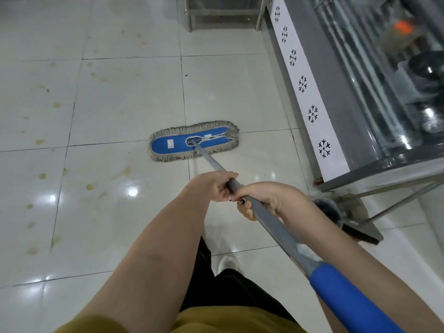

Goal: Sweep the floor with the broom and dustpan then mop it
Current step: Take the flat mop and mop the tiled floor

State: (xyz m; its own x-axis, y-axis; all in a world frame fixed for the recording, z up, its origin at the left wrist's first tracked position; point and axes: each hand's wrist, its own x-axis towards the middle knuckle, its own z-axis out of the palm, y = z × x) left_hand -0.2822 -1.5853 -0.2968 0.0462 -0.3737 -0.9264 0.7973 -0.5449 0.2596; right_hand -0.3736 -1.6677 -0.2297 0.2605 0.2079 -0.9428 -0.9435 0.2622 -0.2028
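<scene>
1. Blue-backed mop head (193, 141) lies flat on the pale tiled floor (240, 92), fringe spread, out ahead of the person and near the glass counter (360, 97)
2. Left hand (213, 186) grips the grey handle (271, 223) lower down, with the right hand (264, 200) clamped just behind it, nearly touching; the paired grip likely serves to push and steer
3. Yellowish stains (90, 187) dot the tiles to the left, apart from the mop
4. Broom (326, 207) and dustpan (360, 230) rest by the counter's foot, out of the way, so sweeping seems finished
</scene>
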